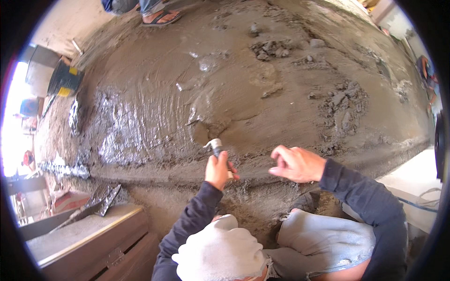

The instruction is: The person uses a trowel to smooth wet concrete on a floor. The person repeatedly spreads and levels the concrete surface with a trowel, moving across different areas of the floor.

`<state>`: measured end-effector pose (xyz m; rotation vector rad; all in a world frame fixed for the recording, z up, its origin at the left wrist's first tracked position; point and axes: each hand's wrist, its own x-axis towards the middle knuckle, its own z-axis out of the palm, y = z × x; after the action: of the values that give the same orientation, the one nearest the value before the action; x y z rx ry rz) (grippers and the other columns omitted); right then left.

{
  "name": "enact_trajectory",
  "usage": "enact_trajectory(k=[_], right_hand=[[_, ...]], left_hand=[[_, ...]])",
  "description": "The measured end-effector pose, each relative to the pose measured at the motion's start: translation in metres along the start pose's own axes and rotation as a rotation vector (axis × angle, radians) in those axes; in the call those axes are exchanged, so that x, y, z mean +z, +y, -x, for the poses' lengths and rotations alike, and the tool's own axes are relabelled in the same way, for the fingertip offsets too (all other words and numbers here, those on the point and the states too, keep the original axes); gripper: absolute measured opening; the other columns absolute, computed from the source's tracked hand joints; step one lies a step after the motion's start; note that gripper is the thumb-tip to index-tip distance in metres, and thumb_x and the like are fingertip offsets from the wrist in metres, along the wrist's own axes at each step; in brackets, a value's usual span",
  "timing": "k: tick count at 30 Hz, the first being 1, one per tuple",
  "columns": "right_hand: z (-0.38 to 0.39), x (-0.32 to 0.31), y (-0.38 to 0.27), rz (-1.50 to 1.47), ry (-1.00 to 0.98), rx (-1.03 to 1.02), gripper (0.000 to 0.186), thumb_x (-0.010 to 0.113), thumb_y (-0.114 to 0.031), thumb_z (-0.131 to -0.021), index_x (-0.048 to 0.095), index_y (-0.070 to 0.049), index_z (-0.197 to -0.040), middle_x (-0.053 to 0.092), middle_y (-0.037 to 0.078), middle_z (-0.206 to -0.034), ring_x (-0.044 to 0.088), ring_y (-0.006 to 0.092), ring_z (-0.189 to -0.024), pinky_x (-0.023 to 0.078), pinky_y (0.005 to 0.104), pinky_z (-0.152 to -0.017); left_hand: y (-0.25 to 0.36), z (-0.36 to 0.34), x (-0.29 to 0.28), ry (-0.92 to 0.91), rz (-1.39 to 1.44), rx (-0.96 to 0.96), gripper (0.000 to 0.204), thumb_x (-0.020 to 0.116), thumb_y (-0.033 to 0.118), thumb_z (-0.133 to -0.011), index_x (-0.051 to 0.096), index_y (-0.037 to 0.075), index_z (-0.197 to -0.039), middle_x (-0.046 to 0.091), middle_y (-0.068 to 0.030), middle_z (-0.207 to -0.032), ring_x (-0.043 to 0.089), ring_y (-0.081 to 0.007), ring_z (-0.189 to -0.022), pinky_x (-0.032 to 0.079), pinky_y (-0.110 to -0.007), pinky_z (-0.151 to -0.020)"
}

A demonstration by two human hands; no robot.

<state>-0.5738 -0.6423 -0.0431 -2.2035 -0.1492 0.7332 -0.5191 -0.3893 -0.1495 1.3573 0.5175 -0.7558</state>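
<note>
My left hand (218, 169) is closed on the dark handle of a trowel (217, 151), with a pale collar and bent metal neck. Its blade is hard to make out against the wet grey mortar (164, 93) spread over a broad surface before me. My right hand (293, 164) hovers to the right of it near the mortar's front edge, fingers loosely curled and apart, holding nothing. Lumps of mortar (344, 112) sit farther right. Below my hands are my bent legs in torn jeans (323, 239) and a white cloth item (218, 250).
Another person's sandalled foot (158, 18) stands at the top. Buckets (63, 79) are at the left. A brown wooden box-like piece (93, 239) with pale grit on top occupies the lower left, beside black plastic (108, 201). A pale ledge with a cable (417, 187) is at the right.
</note>
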Motion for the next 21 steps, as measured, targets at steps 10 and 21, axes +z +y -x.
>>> enact_trajectory(k=[10, 21], right_hand=[[-0.093, 0.012, -0.056, -0.269, 0.165, -0.015, 0.054, 0.049, -0.039, -0.093, 0.047, 0.013, -0.107, 0.064, 0.03, -0.086, 0.066, 0.0381, -0.08, 0.052, 0.0433, -0.069], [-0.147, 0.095, 0.01, -0.045, 0.005, 0.004, 0.046, 0.054, -0.033, -0.09, 0.051, 0.009, -0.109, 0.065, 0.029, -0.093, 0.066, 0.0407, -0.087, 0.053, 0.0484, -0.077]], left_hand=[[0.057, 0.046, 0.028, -0.18, -1.244, 0.98, 0.037, 0.054, 0.014, -0.091, 0.041, -0.008, -0.117, 0.044, -0.0235, -0.112, 0.048, -0.0339, -0.101, 0.042, -0.041, -0.088], [0.101, 0.13, 0.038, -0.985, -1.604, 0.316, 0.043, 0.055, 0.034, -0.09, 0.055, 0.004, -0.121, 0.06, -0.0178, -0.102, 0.06, -0.0378, -0.094, 0.049, -0.045, -0.082]])
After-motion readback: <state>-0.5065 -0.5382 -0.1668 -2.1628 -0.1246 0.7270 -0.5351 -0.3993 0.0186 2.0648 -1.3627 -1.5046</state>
